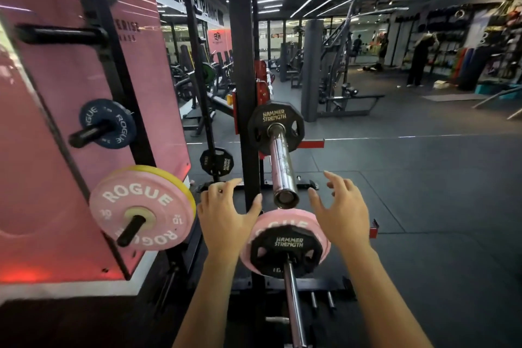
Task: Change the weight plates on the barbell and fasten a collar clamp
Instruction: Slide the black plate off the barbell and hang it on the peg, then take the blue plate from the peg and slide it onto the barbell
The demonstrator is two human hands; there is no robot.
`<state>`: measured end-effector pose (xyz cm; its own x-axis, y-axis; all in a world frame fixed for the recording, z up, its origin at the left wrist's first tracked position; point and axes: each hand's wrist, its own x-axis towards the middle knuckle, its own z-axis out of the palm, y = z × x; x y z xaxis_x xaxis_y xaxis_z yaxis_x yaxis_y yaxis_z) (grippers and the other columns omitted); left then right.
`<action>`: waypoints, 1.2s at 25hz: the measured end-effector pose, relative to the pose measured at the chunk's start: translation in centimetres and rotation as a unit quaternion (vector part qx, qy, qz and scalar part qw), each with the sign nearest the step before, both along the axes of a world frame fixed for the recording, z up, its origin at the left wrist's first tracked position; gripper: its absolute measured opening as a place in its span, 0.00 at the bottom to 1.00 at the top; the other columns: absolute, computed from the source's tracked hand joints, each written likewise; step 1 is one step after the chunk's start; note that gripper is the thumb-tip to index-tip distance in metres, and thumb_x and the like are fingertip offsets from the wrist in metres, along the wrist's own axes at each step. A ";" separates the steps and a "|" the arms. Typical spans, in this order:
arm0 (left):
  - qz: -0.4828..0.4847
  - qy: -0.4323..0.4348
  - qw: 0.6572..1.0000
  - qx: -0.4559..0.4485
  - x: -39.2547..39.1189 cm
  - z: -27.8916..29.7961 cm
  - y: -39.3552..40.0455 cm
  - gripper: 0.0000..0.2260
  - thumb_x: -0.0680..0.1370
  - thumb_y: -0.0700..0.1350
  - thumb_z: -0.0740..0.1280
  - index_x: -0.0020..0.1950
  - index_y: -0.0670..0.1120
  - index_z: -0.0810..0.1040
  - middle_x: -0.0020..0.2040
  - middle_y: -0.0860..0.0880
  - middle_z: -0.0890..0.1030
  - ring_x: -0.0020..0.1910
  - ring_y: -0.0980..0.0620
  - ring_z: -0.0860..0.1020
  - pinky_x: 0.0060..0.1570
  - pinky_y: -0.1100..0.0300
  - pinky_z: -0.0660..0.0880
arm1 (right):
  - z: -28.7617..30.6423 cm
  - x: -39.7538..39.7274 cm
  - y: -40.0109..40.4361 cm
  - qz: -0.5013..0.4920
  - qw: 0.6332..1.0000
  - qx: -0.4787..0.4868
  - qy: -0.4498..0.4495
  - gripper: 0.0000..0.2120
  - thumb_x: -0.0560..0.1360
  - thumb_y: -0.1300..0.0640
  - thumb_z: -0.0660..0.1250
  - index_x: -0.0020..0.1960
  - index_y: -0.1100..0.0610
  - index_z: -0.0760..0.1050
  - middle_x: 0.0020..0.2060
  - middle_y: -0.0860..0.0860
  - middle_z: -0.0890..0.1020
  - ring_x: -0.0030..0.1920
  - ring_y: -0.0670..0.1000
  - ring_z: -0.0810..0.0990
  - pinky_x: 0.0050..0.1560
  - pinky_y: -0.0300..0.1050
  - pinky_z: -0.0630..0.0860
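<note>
The barbell's steel sleeve (282,167) points toward me, and a black Hammer Strength plate (275,127) is pushed to its inner end. My left hand (226,212) and my right hand (339,212) hover on either side of the sleeve's open tip, fingers spread, holding nothing. Just below them a lower bar carries a pink Rogue plate (322,234) with a smaller black Hammer Strength plate (285,248) in front of it. My left thumb lies close to the pink plate's top edge.
The black rack upright (243,79) stands just left of the sleeve. Storage pegs on the left hold a pink Rogue plate (141,206) and a small blue Rogue plate (107,124). A small black plate (217,162) hangs behind. A person (421,59) stands far right.
</note>
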<state>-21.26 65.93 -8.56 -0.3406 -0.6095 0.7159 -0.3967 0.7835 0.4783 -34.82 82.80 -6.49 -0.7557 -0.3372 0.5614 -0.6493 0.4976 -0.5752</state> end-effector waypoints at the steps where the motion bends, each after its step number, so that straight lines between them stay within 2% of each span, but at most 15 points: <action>1: 0.000 -0.004 1.000 -0.003 0.9 0.2 0.6 0.22 0.71 0.64 0.66 0.58 0.52 0.79 0.50 0.50 0.76 0.53 0.47 0.74 0.52 0.49 0.73 | 0.0 1.0 0.6 -0.003 1.000 0.000 0.003 0.25 0.76 0.43 0.65 0.70 0.51 0.69 0.61 0.51 0.77 0.60 0.51 0.74 0.55 0.48 0.74; 7: -0.042 -0.019 0.999 -0.001 6.1 1.1 2.7 0.24 0.72 0.66 0.62 0.61 0.54 0.77 0.53 0.51 0.75 0.55 0.48 0.72 0.55 0.52 0.69 | 0.9 7.8 2.7 -0.035 0.999 0.020 0.024 0.26 0.76 0.44 0.65 0.70 0.52 0.69 0.60 0.51 0.77 0.61 0.52 0.73 0.56 0.49 0.74; 10: -0.045 -0.040 0.998 -0.008 10.8 1.7 2.2 0.25 0.72 0.67 0.61 0.62 0.54 0.77 0.54 0.51 0.75 0.56 0.48 0.72 0.55 0.50 0.69 | 1.1 12.8 2.3 -0.057 0.997 0.017 0.046 0.25 0.74 0.45 0.68 0.68 0.54 0.71 0.59 0.53 0.79 0.59 0.55 0.74 0.55 0.52 0.74; 15: 0.010 -0.030 0.999 -0.016 22.3 1.1 -1.6 0.22 0.72 0.63 0.68 0.60 0.51 0.78 0.54 0.47 0.77 0.55 0.42 0.73 0.51 0.48 0.70 | 0.4 23.1 -2.1 -0.032 0.995 0.059 0.078 0.24 0.73 0.47 0.70 0.66 0.56 0.73 0.56 0.56 0.80 0.56 0.59 0.76 0.53 0.53 0.75; 18: 0.043 -0.028 0.999 0.008 29.3 0.9 -4.0 0.24 0.72 0.65 0.62 0.60 0.52 0.78 0.55 0.47 0.77 0.57 0.42 0.72 0.53 0.47 0.70 | 0.5 29.2 -6.1 0.006 0.992 0.070 0.107 0.24 0.72 0.47 0.70 0.64 0.58 0.75 0.54 0.57 0.80 0.54 0.60 0.77 0.52 0.55 0.76; 22: 0.089 -0.035 0.995 0.012 37.5 1.1 -7.5 0.21 0.72 0.63 0.65 0.60 0.54 0.77 0.56 0.47 0.76 0.55 0.42 0.74 0.52 0.47 0.73 | 1.4 35.6 -11.1 0.054 0.990 0.062 0.118 0.24 0.71 0.47 0.71 0.61 0.61 0.76 0.52 0.60 0.81 0.52 0.63 0.78 0.48 0.57 0.78; 26: 0.161 -0.035 0.986 -0.005 43.5 1.6 -10.6 0.20 0.73 0.61 0.69 0.59 0.53 0.77 0.54 0.48 0.77 0.52 0.45 0.74 0.48 0.53 0.67 | 2.1 40.0 -16.2 0.113 0.985 0.054 0.121 0.24 0.70 0.48 0.73 0.61 0.61 0.75 0.52 0.61 0.81 0.51 0.65 0.78 0.47 0.59 0.77; 30: 0.187 -0.028 0.982 -0.003 46.2 1.5 -13.8 0.21 0.73 0.63 0.67 0.61 0.52 0.78 0.53 0.48 0.78 0.52 0.45 0.74 0.49 0.53 0.67 | 2.3 42.1 -20.7 0.139 0.982 0.058 0.115 0.26 0.72 0.46 0.70 0.64 0.59 0.74 0.56 0.59 0.80 0.55 0.64 0.76 0.51 0.57 0.76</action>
<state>24.90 52.13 -7.05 -0.1325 -0.6950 0.7067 -0.6821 0.5812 0.4438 7.31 62.11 -4.22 -0.4833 -0.5840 0.6522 -0.8753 0.3369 -0.3469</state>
